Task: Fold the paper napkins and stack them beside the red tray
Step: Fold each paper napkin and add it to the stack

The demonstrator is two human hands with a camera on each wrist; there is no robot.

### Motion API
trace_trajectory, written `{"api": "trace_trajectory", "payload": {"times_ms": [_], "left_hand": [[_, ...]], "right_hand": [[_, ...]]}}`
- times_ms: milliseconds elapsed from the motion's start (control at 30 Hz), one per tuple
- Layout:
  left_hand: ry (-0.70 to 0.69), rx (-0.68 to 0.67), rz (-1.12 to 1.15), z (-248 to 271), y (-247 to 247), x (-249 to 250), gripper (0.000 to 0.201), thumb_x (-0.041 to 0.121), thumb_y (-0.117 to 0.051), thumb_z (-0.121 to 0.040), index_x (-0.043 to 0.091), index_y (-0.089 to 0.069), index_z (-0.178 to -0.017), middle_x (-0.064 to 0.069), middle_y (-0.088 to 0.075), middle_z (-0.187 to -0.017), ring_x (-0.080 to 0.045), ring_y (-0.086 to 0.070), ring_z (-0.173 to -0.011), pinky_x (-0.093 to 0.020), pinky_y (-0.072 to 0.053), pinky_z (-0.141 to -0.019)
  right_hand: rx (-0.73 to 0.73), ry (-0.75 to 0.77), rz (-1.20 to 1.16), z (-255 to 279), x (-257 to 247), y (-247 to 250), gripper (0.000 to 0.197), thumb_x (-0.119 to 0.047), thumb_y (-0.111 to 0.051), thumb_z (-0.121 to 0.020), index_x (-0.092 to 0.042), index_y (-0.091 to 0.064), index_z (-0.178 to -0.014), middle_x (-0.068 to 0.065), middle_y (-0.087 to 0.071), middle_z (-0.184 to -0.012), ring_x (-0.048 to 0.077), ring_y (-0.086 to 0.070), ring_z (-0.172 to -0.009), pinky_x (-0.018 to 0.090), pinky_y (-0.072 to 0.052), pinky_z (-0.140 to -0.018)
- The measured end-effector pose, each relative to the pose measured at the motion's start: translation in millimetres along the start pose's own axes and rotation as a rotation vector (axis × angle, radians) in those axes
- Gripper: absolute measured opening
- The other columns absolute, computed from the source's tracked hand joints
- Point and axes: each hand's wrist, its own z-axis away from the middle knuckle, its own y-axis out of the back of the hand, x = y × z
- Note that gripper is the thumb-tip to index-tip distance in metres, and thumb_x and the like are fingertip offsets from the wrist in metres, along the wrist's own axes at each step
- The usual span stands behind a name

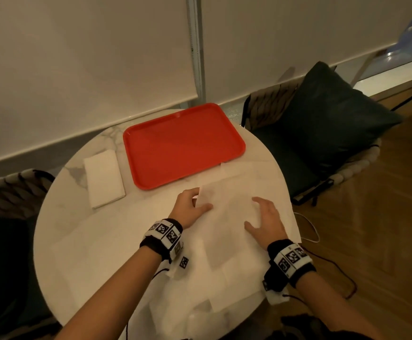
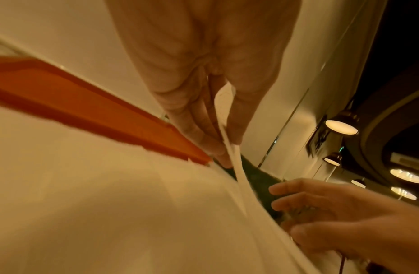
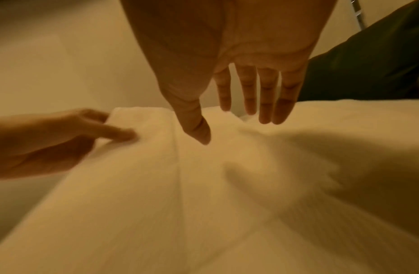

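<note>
A white paper napkin [image 1: 227, 217] lies unfolded on the round marble table [image 1: 60, 217], over several other loose napkins. My left hand [image 1: 195, 204] pinches its raised left corner between thumb and fingers; the left wrist view shows the thin napkin edge [image 2: 234, 159] between them. My right hand [image 1: 263, 217] hovers or rests flat over the napkin's right part, fingers straight and spread [image 3: 255, 103]. The red tray [image 1: 182, 146] sits at the table's far side. A stack of folded napkins [image 1: 104, 177] lies just left of the tray.
Loose napkins [image 1: 212, 312] cover the near part of the table and hang over its right edge. A chair with a dark cushion [image 1: 327, 119] stands to the right; another chair [image 1: 11, 190] is at the left. Cables [image 1: 310, 229] trail on the wooden floor.
</note>
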Motion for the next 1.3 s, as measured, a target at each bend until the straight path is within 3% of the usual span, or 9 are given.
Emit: {"api": "trace_trajectory", "payload": {"times_ms": [167, 367, 467, 567, 667, 800, 967, 1100, 1300], "left_hand": [[-0.021, 0.076, 0.072, 28, 49, 11, 0.019, 0.017, -0.076, -0.081, 0.009, -0.072, -0.098, -0.006, -0.074, -0.097, -0.024, -0.071, -0.09, -0.039, -0.058, -0.081], [-0.028, 0.345, 0.301, 63, 115, 23, 0.014, 0.02, -0.07, -0.087, 0.009, -0.073, -0.096, 0.0, -0.075, -0.092, -0.013, -0.072, -0.082, -0.026, -0.057, -0.07], [0.076, 0.383, 0.409, 75, 132, 19, 0.024, 0.022, -0.07, -0.087, 0.001, -0.07, -0.099, -0.008, -0.074, -0.093, -0.016, -0.071, -0.081, -0.028, -0.059, -0.071], [0.056, 0.445, 0.477, 86, 141, 11, 0.019, 0.006, -0.065, -0.089, -0.012, -0.066, -0.095, -0.025, -0.07, -0.09, -0.031, -0.068, -0.081, -0.031, -0.06, -0.075], [-0.015, 0.554, 0.54, 94, 156, 12, 0.013, 0.001, -0.062, -0.09, -0.011, -0.066, -0.09, -0.027, -0.07, -0.092, -0.035, -0.069, -0.088, -0.034, -0.059, -0.081], [-0.011, 0.6, 0.585, 97, 167, 13, 0.021, 0.01, -0.073, -0.084, 0.003, -0.062, -0.1, -0.019, -0.066, -0.108, -0.026, -0.067, -0.1, -0.035, -0.058, -0.083], [0.161, 0.505, 0.598, 105, 167, -1, 0.034, 0.039, -0.062, -0.091, 0.016, -0.057, -0.115, -0.009, -0.064, -0.12, -0.022, -0.064, -0.107, -0.034, -0.055, -0.088], [0.191, 0.275, 0.58, 116, 156, 7, 0.041, 0.054, -0.043, -0.095, 0.02, -0.061, -0.109, -0.004, -0.069, -0.111, -0.024, -0.069, -0.098, -0.035, -0.054, -0.085], [0.01, 0.305, 0.65, 115, 148, 21, 0.031, 0.043, -0.057, -0.091, 0.02, -0.062, -0.112, 0.002, -0.072, -0.109, -0.01, -0.07, -0.096, -0.023, -0.055, -0.077]], "right_hand": [[-0.037, -0.1, -0.174, -37, -25, 12, 0.086, -0.033, -0.083, -0.07, -0.021, -0.037, -0.142, 0.0, -0.043, -0.136, 0.021, -0.042, -0.125, 0.039, -0.038, -0.106], [-0.288, 0.053, -0.591, -47, -99, 1, 0.013, -0.017, -0.071, -0.084, -0.015, -0.071, -0.097, 0.004, -0.074, -0.098, 0.025, -0.069, -0.096, 0.024, -0.054, -0.072], [-0.227, 0.13, -0.664, -48, -150, 0, 0.019, -0.02, -0.07, -0.086, -0.014, -0.07, -0.104, 0.005, -0.075, -0.095, 0.02, -0.071, -0.083, 0.037, -0.053, -0.07], [-0.198, 0.224, -0.705, -48, -195, 0, 0.02, -0.018, -0.068, -0.087, -0.015, -0.068, -0.106, 0.002, -0.073, -0.098, 0.012, -0.071, -0.08, 0.023, -0.056, -0.065], [-0.121, 0.367, -0.633, -45, -229, 0, 0.009, -0.019, -0.069, -0.086, -0.016, -0.068, -0.094, -0.006, -0.071, -0.094, 0.004, -0.066, -0.083, 0.015, -0.051, -0.068], [-0.117, 0.494, -0.551, -36, -260, -5, 0.007, -0.019, -0.07, -0.084, -0.014, -0.066, -0.088, -0.005, -0.069, -0.092, 0.011, -0.064, -0.089, 0.024, -0.051, -0.08], [-0.307, 0.478, -0.724, -17, -289, -8, 0.02, -0.016, -0.061, -0.088, -0.025, -0.063, -0.106, -0.003, -0.069, -0.103, 0.015, -0.066, -0.094, 0.031, -0.055, -0.079], [-0.226, 0.307, -0.987, -13, -285, -2, 0.037, -0.025, -0.056, -0.072, -0.019, -0.064, -0.107, 0.006, -0.069, -0.102, 0.024, -0.064, -0.091, 0.039, -0.051, -0.076], [-0.145, 0.27, -0.858, -19, -261, 16, 0.02, -0.017, -0.057, -0.086, -0.03, -0.063, -0.101, 0.003, -0.069, -0.1, 0.027, -0.064, -0.092, 0.04, -0.05, -0.078]]}}
